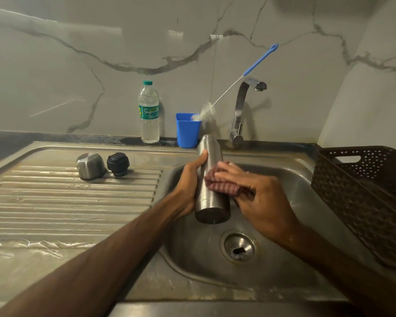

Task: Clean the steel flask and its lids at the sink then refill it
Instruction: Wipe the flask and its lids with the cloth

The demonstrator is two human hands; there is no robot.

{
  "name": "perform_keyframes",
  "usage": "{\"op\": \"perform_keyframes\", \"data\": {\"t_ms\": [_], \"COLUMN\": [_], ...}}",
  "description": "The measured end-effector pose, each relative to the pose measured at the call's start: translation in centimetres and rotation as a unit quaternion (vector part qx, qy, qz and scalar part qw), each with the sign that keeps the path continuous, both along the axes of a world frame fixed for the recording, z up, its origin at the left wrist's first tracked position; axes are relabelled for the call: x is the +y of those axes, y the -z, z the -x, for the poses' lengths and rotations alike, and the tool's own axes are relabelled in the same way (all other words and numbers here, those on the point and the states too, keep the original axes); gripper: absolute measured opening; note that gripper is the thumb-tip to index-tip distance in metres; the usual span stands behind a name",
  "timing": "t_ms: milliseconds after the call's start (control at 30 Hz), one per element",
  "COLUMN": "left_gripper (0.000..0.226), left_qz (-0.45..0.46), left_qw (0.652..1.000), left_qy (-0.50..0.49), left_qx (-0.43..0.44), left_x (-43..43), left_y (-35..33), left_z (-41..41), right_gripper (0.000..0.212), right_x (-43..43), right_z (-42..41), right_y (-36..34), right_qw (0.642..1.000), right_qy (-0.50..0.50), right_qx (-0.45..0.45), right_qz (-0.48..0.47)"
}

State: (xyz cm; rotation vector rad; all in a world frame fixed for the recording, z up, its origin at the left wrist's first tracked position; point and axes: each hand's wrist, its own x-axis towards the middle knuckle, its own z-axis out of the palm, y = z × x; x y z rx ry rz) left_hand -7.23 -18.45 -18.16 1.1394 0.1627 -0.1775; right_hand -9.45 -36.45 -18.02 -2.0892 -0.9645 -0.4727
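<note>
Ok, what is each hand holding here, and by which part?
Left hand grips the flask round its body; right hand holds a cloth against its side.

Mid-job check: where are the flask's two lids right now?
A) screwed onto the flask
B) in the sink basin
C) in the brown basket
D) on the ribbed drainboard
D: the steel cup lid and the black stopper both stand on the drainboard, left of the basin, while the left hand grips the lidless flask and the right hand holds a cloth against it.
</note>
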Motion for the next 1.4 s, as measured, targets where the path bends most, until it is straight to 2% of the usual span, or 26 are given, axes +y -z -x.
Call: {"op": "perform_keyframes", "data": {"t_ms": [167, 233, 367, 533, 633, 700, 867, 1033, 1200, 1400], "left_gripper": [0.06, 0.065, 0.065, 0.063, 0.064, 0.061, 0.058, 0.062, 0.062, 0.074], "left_qz": [0.002, 0.003, 0.0, 0.002, -0.007, -0.017, -0.009, -0.026, -0.017, -0.041], "left_qw": [1.0, 0.999, 0.998, 0.998, 0.998, 0.998, 0.999, 1.0, 1.0, 0.998], "left_qy": [-0.006, -0.015, -0.046, -0.056, -0.055, -0.057, -0.021, -0.009, 0.003, 0.04], "left_qx": [0.021, 0.037, 0.04, 0.039, 0.04, 0.032, 0.026, 0.012, 0.01, -0.009], "left_x": [0.6, 0.3, -0.2, 0.9, -0.2, -0.7, -0.5, -1.8, -1.0, -2.3], "left_y": [0.0, -0.1, -0.3, 0.1, -0.3, -0.1, -0.1, -0.1, -0.3, 0.0], "left_z": [0.2, 0.3, 0.2, -0.3, 0.3, 0.3, 0.3, 0.8, 0.7, 1.0], "right_gripper": [0.063, 0.066, 0.06, 0.067, 0.054, 0.054, 0.066, 0.057, 0.069, 0.062], "right_x": [-0.7, -0.9, -0.5, -1.3, -0.8, -0.7, -1.2, -1.3, -1.6, -2.1], "right_z": [1.8, 0.6, -1.0, -0.2, -1.7, -2.2, -1.9, -3.5, -2.2, -4.3], "right_y": [1.8, 1.5, 1.0, 1.6, 1.3, 1.2, 1.5, 1.0, 1.7, 0.9], "right_qw": [0.988, 0.989, 0.998, 0.987, 0.996, 0.999, 0.993, 0.999, 0.99, 0.992], "right_qy": [-0.134, -0.122, -0.056, -0.147, -0.079, -0.046, -0.108, 0.009, -0.072, 0.082], "right_qx": [-0.054, -0.067, -0.03, -0.053, -0.042, -0.02, -0.047, -0.034, -0.105, -0.09], "right_qz": [0.063, 0.051, 0.0, 0.046, 0.0, -0.01, 0.029, -0.01, 0.053, -0.021]}}
